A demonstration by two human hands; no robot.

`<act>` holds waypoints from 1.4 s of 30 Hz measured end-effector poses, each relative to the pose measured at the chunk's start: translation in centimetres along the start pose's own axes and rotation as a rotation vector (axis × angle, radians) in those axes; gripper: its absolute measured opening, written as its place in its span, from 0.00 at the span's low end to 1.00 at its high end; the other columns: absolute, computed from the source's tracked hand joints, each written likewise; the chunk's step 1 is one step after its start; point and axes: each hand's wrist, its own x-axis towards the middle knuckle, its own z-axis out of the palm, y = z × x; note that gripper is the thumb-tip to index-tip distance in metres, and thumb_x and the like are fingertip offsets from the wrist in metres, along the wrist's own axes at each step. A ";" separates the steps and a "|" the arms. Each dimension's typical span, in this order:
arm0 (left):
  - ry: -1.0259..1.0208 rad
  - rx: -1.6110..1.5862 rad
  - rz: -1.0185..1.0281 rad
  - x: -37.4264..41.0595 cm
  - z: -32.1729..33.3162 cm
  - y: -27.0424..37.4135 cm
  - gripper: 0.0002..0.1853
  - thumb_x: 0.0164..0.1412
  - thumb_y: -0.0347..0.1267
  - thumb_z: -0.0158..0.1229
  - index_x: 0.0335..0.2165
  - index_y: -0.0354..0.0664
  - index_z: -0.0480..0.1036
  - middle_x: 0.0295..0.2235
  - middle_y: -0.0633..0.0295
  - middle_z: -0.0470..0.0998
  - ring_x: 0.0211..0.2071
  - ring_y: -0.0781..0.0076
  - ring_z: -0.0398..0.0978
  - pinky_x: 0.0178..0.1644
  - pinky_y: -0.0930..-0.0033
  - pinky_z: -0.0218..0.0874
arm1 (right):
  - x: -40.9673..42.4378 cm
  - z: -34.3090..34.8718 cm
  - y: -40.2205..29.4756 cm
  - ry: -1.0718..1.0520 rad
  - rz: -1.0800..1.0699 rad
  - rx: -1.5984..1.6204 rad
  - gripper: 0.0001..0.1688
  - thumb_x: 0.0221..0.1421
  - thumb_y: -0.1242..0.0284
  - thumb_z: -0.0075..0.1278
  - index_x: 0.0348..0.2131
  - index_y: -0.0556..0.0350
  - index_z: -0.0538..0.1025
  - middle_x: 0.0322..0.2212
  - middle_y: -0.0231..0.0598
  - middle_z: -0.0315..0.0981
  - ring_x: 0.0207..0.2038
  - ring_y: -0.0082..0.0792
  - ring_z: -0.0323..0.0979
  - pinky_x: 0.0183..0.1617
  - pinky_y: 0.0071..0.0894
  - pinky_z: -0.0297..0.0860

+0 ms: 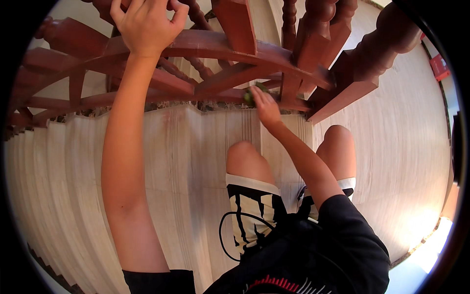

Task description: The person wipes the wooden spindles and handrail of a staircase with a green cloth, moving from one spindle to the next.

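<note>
My right hand (267, 107) is closed on a green cloth (250, 96), which touches or lies close against the lower rail (220, 96) of a reddish-brown wooden stair railing. Up at the top left, my left hand (148, 25) is at the railing's turned balusters, its fingers partly cut off by the picture's edge; whether it grips anything is hidden. Between the hands runs the curved upper wooden rail (205, 40), joined to the lower one by slanting wooden braces (229, 79).
Pale wood-look stair treads (165, 147) descend at the left. A square-based newel post (349, 88) stands right of the right hand, beside the landing floor (396, 147). A black cord (221, 235) loops by the left thigh. A red box (439, 67) lies at the far right.
</note>
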 end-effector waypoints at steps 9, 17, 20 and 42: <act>-0.083 0.021 -0.003 -0.3 1.0 0.1 0.12 0.47 0.31 0.62 0.33 0.43 0.73 0.31 0.59 0.75 0.38 0.58 0.73 0.61 0.42 0.53 | -1.3 1.3 -1.0 0.017 0.233 -0.022 0.41 0.51 0.82 0.44 0.63 0.77 0.54 0.66 0.64 0.48 0.54 0.60 0.62 0.64 0.52 0.57; 0.075 0.010 0.023 -0.9 2.5 -0.2 0.06 0.47 0.33 0.61 0.28 0.55 0.74 0.17 0.84 0.70 0.24 0.81 0.70 0.57 0.60 0.56 | 3.4 2.3 -6.5 -0.036 -0.005 -0.031 0.38 0.50 0.77 0.47 0.60 0.74 0.60 0.60 0.60 0.60 0.54 0.53 0.65 0.64 0.46 0.59; 0.004 0.029 0.018 -1.5 0.9 -0.8 0.09 0.47 0.34 0.62 0.30 0.54 0.74 0.18 0.83 0.70 0.26 0.78 0.70 0.58 0.59 0.54 | 0.2 0.1 -4.4 -0.056 -0.019 -0.105 0.38 0.51 0.76 0.48 0.61 0.72 0.60 0.62 0.56 0.58 0.54 0.50 0.66 0.63 0.44 0.61; -0.217 -1.164 -1.215 -21.5 -15.5 33.4 0.11 0.54 0.19 0.57 0.37 0.38 0.67 0.21 0.64 0.67 0.19 0.76 0.64 0.27 0.74 0.59 | 3.2 -22.8 -1.4 0.223 0.396 -0.221 0.38 0.51 0.83 0.47 0.62 0.52 0.66 0.53 0.38 0.73 0.41 0.47 0.68 0.52 0.45 0.67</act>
